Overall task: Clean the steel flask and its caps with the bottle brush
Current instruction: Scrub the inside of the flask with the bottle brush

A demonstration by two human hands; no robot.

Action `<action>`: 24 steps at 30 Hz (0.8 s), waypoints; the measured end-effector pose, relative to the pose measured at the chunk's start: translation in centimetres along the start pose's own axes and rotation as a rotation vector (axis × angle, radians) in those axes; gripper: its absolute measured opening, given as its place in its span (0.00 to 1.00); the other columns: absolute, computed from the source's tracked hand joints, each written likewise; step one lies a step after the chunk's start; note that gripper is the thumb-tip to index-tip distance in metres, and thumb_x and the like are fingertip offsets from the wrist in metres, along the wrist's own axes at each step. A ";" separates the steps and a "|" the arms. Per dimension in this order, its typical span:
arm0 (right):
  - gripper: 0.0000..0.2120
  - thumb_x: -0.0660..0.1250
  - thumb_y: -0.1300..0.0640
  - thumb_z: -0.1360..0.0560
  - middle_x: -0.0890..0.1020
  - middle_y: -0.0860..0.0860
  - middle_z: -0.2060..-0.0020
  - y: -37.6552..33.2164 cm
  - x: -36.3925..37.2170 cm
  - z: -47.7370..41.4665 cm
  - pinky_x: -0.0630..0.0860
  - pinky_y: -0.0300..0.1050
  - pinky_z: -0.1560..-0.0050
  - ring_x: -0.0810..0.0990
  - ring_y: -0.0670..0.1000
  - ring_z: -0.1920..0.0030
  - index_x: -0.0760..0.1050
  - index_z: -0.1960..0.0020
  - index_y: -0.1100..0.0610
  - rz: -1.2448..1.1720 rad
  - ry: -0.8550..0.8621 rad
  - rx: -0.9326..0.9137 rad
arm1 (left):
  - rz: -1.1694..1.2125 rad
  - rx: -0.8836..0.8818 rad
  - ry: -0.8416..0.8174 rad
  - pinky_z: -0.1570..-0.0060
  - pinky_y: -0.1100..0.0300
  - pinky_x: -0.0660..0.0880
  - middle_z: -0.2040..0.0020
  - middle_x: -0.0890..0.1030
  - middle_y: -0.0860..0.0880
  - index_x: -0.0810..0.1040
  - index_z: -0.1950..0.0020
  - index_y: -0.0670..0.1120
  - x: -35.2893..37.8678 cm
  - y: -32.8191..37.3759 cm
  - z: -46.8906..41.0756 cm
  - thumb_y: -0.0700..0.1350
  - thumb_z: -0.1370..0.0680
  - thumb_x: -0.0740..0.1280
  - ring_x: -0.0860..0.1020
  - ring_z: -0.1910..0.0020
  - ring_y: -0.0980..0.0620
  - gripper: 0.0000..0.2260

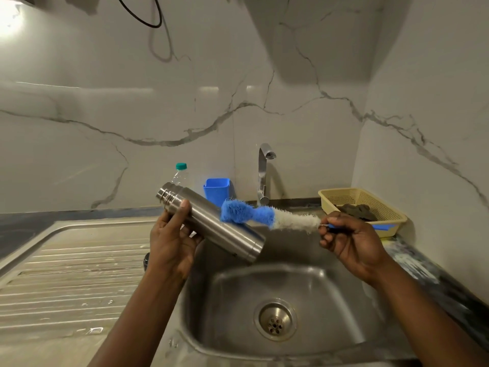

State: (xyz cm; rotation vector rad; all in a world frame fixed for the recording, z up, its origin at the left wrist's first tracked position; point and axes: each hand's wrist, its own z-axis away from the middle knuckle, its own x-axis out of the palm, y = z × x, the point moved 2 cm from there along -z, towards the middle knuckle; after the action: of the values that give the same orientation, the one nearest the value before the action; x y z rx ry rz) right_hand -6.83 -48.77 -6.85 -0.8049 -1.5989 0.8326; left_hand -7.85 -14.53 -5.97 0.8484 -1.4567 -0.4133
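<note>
Nearest the camera, the drain [275, 320] sits in the floor of the steel sink [330, 300], with a ribbed drainboard [79, 274] stretching away on the left. 2 bare forearms reach in from below.

Above the sink's far-left corner the left hand [172, 239] grips the flask [217, 223], fingers wrapped under the body and the thumb pressed on top near the neck. The flask is held in the air, tilted, with its stepped cap end up and to the left and its base down to the right over the sink. A small black thing [146, 259] shows beside the left wrist; I cannot tell what it is.

The right hand [349, 239] curls round the blue handle of the brush [264, 215], thumb and forefinger pinching it just behind the bristles. The brush lies almost level, white bristles near the hand, blue at the tip, and the blue tip touches the flask's upper side.

Behind these, along the back edge, stand a clear bottle [180, 174] with a green cap, a blue cup [216, 190], and the tap [263, 176]. To the right a cream basket [341, 197] holds a dark cloth [357, 209]. No writing on any of these is legible.

Farthest is the veined white wall [132, 102], with a black cable [148, 21] looping at the top.
</note>
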 end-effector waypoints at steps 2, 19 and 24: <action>0.08 0.64 0.64 0.25 0.80 0.61 0.64 1.0 0.6 -0.1 0.82 0.46 0.65 0.79 0.51 0.69 0.81 0.57 0.64 0.005 -0.029 0.025 | 0.004 -0.019 0.016 0.35 0.36 0.79 0.35 0.81 0.40 0.74 0.25 0.41 0.0 -0.5 0.1 0.45 0.27 0.75 0.81 0.34 0.39 0.31; 0.04 0.64 0.65 0.28 0.80 0.60 0.66 0.2 0.4 -0.1 0.81 0.44 0.67 0.77 0.51 0.70 0.76 0.56 0.66 0.058 -0.038 -0.002 | 0.026 0.037 0.041 0.48 0.43 0.85 0.39 0.82 0.41 0.75 0.27 0.42 -0.1 0.6 0.2 0.43 0.20 0.71 0.87 0.45 0.45 0.21; 0.14 0.59 0.67 0.27 0.76 0.57 0.71 -1.5 -1.1 0.1 0.75 0.43 0.73 0.73 0.50 0.74 0.79 0.67 0.60 0.057 0.048 -0.067 | 0.078 0.070 0.064 0.47 0.43 0.85 0.36 0.83 0.42 0.75 0.26 0.43 -0.7 1.7 -0.3 0.43 0.18 0.70 0.84 0.38 0.42 0.21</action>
State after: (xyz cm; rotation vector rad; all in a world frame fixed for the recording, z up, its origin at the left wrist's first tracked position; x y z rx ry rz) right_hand -6.81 -50.49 -6.19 -0.9157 -1.5744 0.7983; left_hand -8.05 -12.89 -5.19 0.8507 -1.4467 -0.2754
